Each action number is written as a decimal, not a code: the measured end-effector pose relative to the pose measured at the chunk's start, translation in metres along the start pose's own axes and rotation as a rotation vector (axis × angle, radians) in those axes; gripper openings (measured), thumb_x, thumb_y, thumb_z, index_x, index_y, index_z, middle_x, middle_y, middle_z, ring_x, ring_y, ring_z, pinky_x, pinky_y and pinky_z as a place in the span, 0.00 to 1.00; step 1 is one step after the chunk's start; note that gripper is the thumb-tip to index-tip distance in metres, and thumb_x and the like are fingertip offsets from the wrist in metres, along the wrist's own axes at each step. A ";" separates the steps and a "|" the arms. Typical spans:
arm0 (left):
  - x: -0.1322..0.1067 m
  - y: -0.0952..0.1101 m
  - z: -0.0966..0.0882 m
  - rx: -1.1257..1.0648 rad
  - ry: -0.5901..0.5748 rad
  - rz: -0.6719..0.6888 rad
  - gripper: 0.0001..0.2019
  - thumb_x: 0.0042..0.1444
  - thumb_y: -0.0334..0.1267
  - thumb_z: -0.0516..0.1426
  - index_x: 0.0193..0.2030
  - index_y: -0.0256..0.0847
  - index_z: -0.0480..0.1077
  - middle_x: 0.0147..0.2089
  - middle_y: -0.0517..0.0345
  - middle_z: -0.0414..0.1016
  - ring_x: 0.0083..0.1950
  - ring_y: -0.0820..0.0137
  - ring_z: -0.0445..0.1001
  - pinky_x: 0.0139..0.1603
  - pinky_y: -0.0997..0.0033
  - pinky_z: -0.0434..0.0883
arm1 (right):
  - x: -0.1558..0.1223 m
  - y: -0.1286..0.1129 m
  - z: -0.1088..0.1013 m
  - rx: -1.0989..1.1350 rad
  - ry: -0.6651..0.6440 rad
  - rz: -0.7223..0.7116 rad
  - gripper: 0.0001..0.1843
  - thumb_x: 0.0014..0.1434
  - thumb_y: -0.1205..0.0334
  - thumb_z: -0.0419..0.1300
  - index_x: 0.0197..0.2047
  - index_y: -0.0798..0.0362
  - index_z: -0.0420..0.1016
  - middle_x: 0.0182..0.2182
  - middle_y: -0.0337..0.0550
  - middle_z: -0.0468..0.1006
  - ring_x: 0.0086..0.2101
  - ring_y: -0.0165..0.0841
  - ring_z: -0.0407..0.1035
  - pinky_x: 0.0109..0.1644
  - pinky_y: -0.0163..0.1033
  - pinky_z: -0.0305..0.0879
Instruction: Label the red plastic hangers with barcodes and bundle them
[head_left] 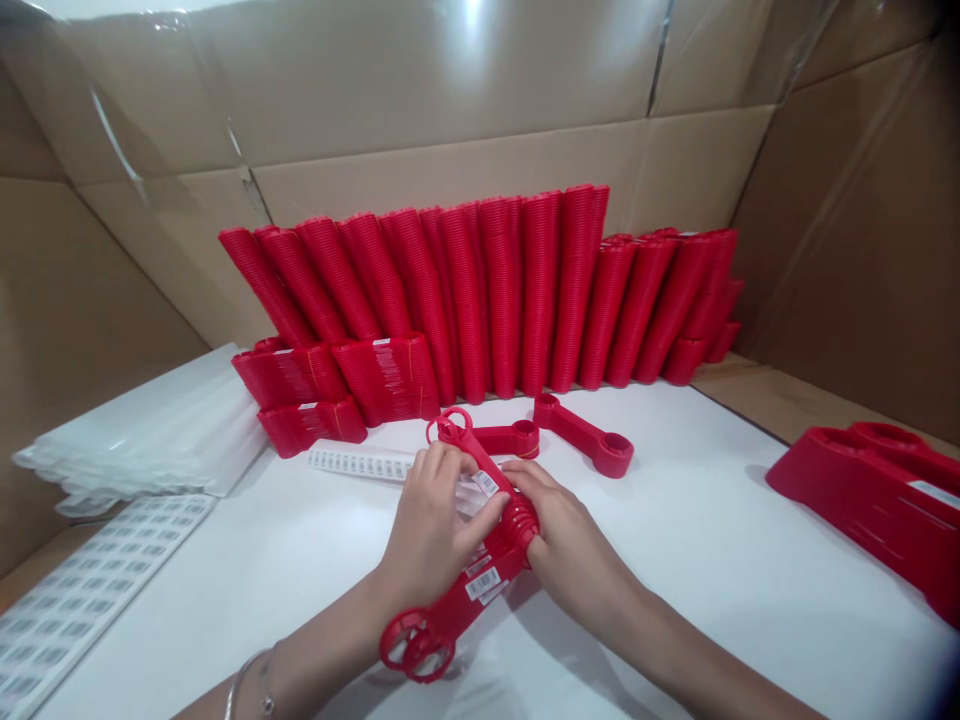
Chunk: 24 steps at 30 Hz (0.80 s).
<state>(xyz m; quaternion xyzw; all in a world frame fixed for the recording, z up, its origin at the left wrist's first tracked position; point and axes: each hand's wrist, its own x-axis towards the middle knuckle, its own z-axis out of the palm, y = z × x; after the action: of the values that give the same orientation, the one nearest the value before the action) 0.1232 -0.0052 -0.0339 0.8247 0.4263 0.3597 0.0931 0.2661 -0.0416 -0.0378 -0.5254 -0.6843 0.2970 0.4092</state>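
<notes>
My left hand is closed on a flat red plastic piece with a ring at its end, its thumb beside a white barcode sticker. My right hand grips a small fanned bunch of similar red pieces at their right end. More barcode stickers show on that bunch, and its ringed lower end spreads out below my left wrist. Just beyond my fingers lie two low red stacks, one partly hidden and another to its right. A sticker strip lies partly behind my left hand.
Tall red stacks stand along the cardboard wall, with banded bundles at their left. White plastic bags and a sticker sheet lie at left. Another red stack sits at right on the white table.
</notes>
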 end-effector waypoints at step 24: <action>0.006 -0.011 -0.007 0.414 0.073 0.265 0.09 0.58 0.40 0.48 0.31 0.38 0.61 0.30 0.56 0.65 0.32 0.67 0.61 0.32 0.67 0.57 | 0.001 -0.002 0.001 0.093 -0.032 -0.071 0.31 0.41 0.84 0.43 0.44 0.50 0.69 0.44 0.41 0.69 0.40 0.31 0.66 0.42 0.35 0.64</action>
<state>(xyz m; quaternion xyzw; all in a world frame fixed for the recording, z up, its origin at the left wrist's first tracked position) 0.1136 0.0053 -0.0305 0.8615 0.3819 0.3033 -0.1414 0.2637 -0.0414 -0.0363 -0.4763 -0.6945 0.3220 0.4326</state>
